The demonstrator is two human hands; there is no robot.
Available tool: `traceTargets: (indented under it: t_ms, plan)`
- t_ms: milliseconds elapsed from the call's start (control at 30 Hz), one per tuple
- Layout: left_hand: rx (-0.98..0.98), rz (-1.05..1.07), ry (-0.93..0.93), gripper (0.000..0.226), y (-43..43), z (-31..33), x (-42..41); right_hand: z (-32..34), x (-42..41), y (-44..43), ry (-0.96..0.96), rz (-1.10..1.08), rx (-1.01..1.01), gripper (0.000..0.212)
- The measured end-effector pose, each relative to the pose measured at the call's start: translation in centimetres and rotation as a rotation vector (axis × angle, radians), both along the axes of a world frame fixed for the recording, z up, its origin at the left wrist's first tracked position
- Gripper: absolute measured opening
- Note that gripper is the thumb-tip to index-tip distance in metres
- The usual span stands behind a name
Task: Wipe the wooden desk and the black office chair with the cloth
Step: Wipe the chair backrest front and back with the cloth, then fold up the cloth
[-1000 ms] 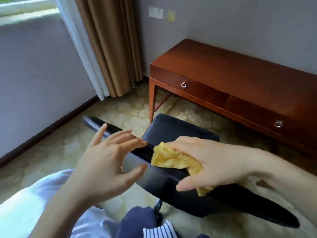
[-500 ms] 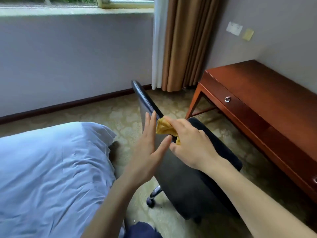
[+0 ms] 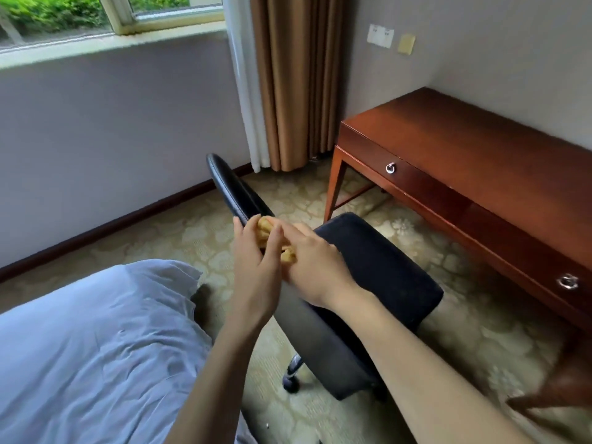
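Observation:
The black office chair (image 3: 378, 267) stands in the middle of the room, its backrest top edge (image 3: 224, 181) running away from me. A yellow cloth (image 3: 266, 230) is bunched on that edge. My right hand (image 3: 314, 267) grips the cloth against the backrest. My left hand (image 3: 256, 267) is on the backrest's other side, its thumb and fingertips closing on the cloth; most of the cloth is hidden between the two hands. The wooden desk (image 3: 480, 155) with two ring-pull drawers stands along the right wall.
A bed with a pale blue sheet (image 3: 96, 347) fills the lower left, close to the chair. A brown curtain (image 3: 288, 81) and a window sit at the back. Patterned carpet (image 3: 400, 225) lies between chair and desk. A chair castor (image 3: 290, 379) shows below the seat.
The view has swung left and back, bringing bed and window into sight. Both hands slid along the backrest's top edge, and my left hand has closed in from flat fingers onto the cloth.

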State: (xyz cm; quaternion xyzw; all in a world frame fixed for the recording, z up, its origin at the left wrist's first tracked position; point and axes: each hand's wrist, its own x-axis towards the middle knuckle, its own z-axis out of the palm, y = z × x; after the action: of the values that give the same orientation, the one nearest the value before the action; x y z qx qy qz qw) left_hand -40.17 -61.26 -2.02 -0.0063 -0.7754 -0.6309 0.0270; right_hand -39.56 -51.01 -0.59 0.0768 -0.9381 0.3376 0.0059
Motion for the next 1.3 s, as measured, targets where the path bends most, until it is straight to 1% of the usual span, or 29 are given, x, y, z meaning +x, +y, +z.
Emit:
traceTargets:
  t_ms: [67,100,133,167,200,233,300,333,400,467,533,600,633,733,800,833,867,933,967,1000,1033,1067,1100,1133,1167,1200,1233,1267,1300]
  plan:
    - [-0.244,0.067,-0.030,0.063,1.8,1.0,0.2,-0.6,0.7,1.4,-0.072,-0.017,-0.459,0.040]
    - [-0.343,0.090,0.017,0.069,2.7,1.4,0.5,-1.1,1.3,2.4,-0.104,-0.047,-0.646,0.034]
    - [-0.411,0.088,0.095,0.073,3.2,1.8,1.2,-1.6,2.0,3.1,-0.143,-0.082,-0.769,0.031]
    - [-0.452,0.048,0.164,0.076,4.0,2.1,2.1,-2.4,3.0,4.3,-0.162,-0.133,-0.823,0.029]
    - [-0.475,-0.025,0.210,0.078,5.0,2.2,3.0,-3.3,4.1,5.5,-0.161,-0.207,-0.833,0.029]
    - [-0.505,-0.112,0.236,0.080,5.8,2.3,4.0,-4.2,5.2,6.6,-0.156,-0.278,-0.841,0.031]
    - [-0.600,-0.318,0.259,0.079,8.6,2.0,6.1,-5.6,7.9,9.7,-0.153,-0.453,-0.945,0.028]
    - [-0.601,-0.427,0.236,0.077,10.2,1.7,7.2,-6.0,9.2,11.2,-0.171,-0.551,-1.047,0.024]
    - [-0.497,-0.627,0.064,0.083,13.4,0.8,9.0,-6.7,11.6,14.0,-0.201,-0.700,-1.310,0.021]
    - [-0.355,-0.765,-0.123,0.091,16.9,-0.4,10.5,-6.5,14.2,17.0,-0.164,-0.775,-1.556,0.028]
    - [-0.308,-0.827,-0.187,0.091,20.4,-1.7,12.2,-6.0,16.9,20.0,-0.098,-0.798,-1.743,0.039]
    - [-0.322,-0.837,-0.148,0.079,24.7,-2.4,15.0,-5.5,20.6,23.8,-0.054,-0.751,-1.806,0.047]
    - [-0.321,-0.837,-0.106,0.067,26.8,-2.4,16.2,-5.1,22.4,25.9,-0.040,-0.728,-1.809,0.047]
    - [-0.201,-0.837,-0.029,0.023,33.5,-2.0,20.1,-3.7,28.2,32.2,0.036,-0.721,-1.715,0.046]
    - [-0.123,-0.876,-0.055,0.007,37.3,-1.8,22.3,-3.2,32.0,36.2,0.119,-0.750,-1.639,0.045]
    - [-0.073,-0.921,-0.103,0.006,39.1,-1.6,23.4,-3.1,34.0,37.8,0.150,-0.782,-1.595,0.045]
    - [-0.009,-0.976,-0.178,0.009,40.9,-1.3,24.4,-3.2,35.9,39.3,0.164,-0.858,-1.506,0.047]
    - [0.138,-1.069,-0.344,0.019,44.0,-0.6,25.5,-3.8,38.8,42.1,0.139,-1.052,-1.211,0.047]
    - [0.213,-1.118,-0.434,0.026,45.7,-0.1,26.0,-4.3,40.2,43.6,0.125,-1.164,-1.065,0.040]
    - [0.279,-1.175,-0.514,0.033,47.4,0.2,26.4,-4.8,41.6,45.0,0.112,-1.283,-0.989,0.031]
    - [0.313,-1.242,-0.561,0.037,49.5,0.4,27.1,-5.4,43.0,46.5,0.119,-1.378,-0.997,0.025]
    - [0.339,-1.310,-0.607,0.038,51.3,0.3,27.7,-5.9,44.1,47.8,0.138,-1.434,-1.087,0.026]
    - [0.343,-1.373,-0.630,0.038,53.2,0.0,28.4,-6.3,45.1,49.0,0.180,-1.458,-1.279,0.034]
    - [0.362,-1.433,-0.668,0.040,55.4,-0.1,29.1,-6.8,45.9,50.4,0.236,-1.420,-1.538,0.045]
    - [0.391,-1.453,-0.698,0.042,55.7,-0.1,29.2,-6.7,45.7,50.5,0.261,-1.316,-1.728,0.058]
    - [0.380,-1.537,-0.765,0.043,59.1,-0.7,30.5,-7.2,47.2,52.6,0.363,-1.220,-1.882,0.069]
    - [0.379,-1.574,-0.777,0.042,60.3,-1.0,31.0,-7.0,47.4,53.3,0.432,-1.107,-1.968,0.074]
    - [0.383,-1.608,-0.784,0.040,61.9,-1.0,31.5,-6.5,47.5,54.2,0.534,-1.000,-2.026,0.073]
    - [0.394,-1.648,-0.790,0.040,63.6,-1.0,31.9,-6.4,47.9,55.5,0.648,-0.951,-2.026,0.069]
